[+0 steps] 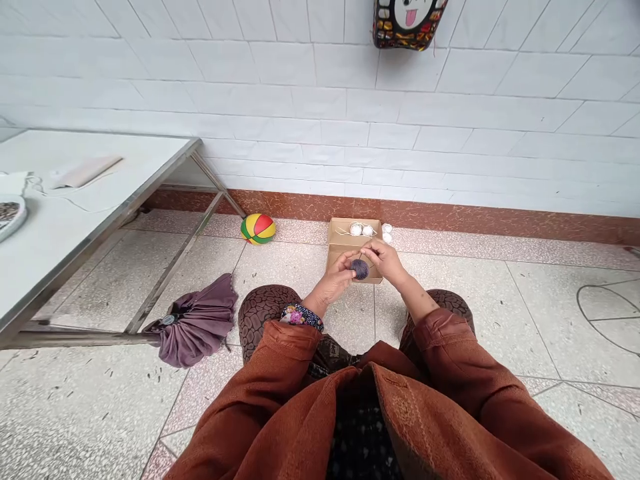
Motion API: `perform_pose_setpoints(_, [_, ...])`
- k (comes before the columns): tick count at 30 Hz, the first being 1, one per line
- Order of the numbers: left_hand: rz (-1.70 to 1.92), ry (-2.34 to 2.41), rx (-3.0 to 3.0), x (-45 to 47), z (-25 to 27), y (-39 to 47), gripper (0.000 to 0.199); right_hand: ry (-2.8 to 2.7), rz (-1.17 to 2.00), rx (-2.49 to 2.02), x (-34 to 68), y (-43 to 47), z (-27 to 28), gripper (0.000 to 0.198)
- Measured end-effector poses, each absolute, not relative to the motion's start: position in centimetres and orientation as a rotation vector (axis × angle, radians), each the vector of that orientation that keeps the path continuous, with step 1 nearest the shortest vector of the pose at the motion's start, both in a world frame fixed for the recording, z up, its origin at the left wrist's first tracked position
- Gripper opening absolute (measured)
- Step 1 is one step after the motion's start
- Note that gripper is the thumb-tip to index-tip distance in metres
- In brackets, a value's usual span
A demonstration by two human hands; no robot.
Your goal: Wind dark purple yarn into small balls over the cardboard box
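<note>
A small ball of dark purple-grey yarn (359, 269) sits in the fingers of my left hand (336, 279), which is closed around its left side. Just above and to the right, my right hand (384, 259) pinches with thumb and forefinger at what looks like the strand coming off the ball. Beneath both hands an open cardboard box (340, 230) lies on the floor, partly covered by them. White yarn balls (355, 229) with loose ends rest in its far part. More white balls (387, 233) are on the floor against the box's right side.
A metal-framed table (125, 157) stands at left, bearing a folded cloth (87, 172) and a bowl (11, 215). A coloured ball (258, 229) lies near its leg, a purple cloth item (200, 323) below. A patterned bag (407, 27) hangs on the wall; a wire loop (590, 320) lies right.
</note>
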State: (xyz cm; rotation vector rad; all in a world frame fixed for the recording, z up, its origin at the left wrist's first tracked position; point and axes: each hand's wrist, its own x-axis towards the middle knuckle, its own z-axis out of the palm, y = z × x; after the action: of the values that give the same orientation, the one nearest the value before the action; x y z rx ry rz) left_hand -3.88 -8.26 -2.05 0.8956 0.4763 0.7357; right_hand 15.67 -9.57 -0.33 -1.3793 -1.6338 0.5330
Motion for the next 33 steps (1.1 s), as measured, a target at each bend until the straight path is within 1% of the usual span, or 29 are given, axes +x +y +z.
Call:
perform_pose_setpoints(5, [0.851, 0.536, 0.768, -4.2, -1.7, -7.9, 0.056, -1.526, 0.614, -1.58, 13.7, -10.5, -4.4, 0.021])
perform_pose_setpoints(10, [0.979, 0.697, 0.794, -4.2, -3.2, -7.1, 0.044, -1.758, 0.663, -1.496, 11.7, -13.2, -5.7, 0.016])
perform_pose_setpoints(13, [1.004, 0.811, 0.845, -4.2, -4.0, -7.1, 0.044, -1.927, 0.694, -1.314, 11.4, -14.7, -4.6, 0.019])
perform_pose_setpoints(16, [0.988, 0.85, 0.883, -4.3, -4.3, -7.5, 0.044, -1.955, 0.703, -1.136, 11.7, -14.7, -2.1, 0.027])
perform_pose_setpoints(19, [0.883, 0.777, 0.94, -4.4, -3.8, -8.4, 0.042, -1.885, 0.678, -1.117, 12.8, -12.7, 0.7, 0.028])
perform_pose_setpoints(22, [0.734, 0.667, 0.991, -4.6, -3.2, -9.6, 0.045, -1.807, 0.658, -1.205, 14.2, -10.2, 1.7, 0.028])
perform_pose_setpoints(24, [0.71, 0.618, 0.967, -4.7, -2.9, -10.2, 0.051, -1.743, 0.661, -1.283, 14.8, -9.2, 1.0, 0.028])
perform_pose_setpoints(26, [0.749, 0.591, 0.902, -4.8, -2.8, -10.5, 0.058, -1.688, 0.671, -1.379, 14.9, -8.9, -0.5, 0.026])
perform_pose_setpoints(28, [0.807, 0.592, 0.826, -4.9, -2.8, -10.5, 0.06, -1.664, 0.677, -1.479, 14.5, -9.2, -2.1, 0.022])
perform_pose_setpoints(33, [0.941, 0.695, 0.744, -4.4, -3.4, -9.6, 0.047, -1.814, 0.693, -1.556, 13.5, -11.0, -4.5, 0.012])
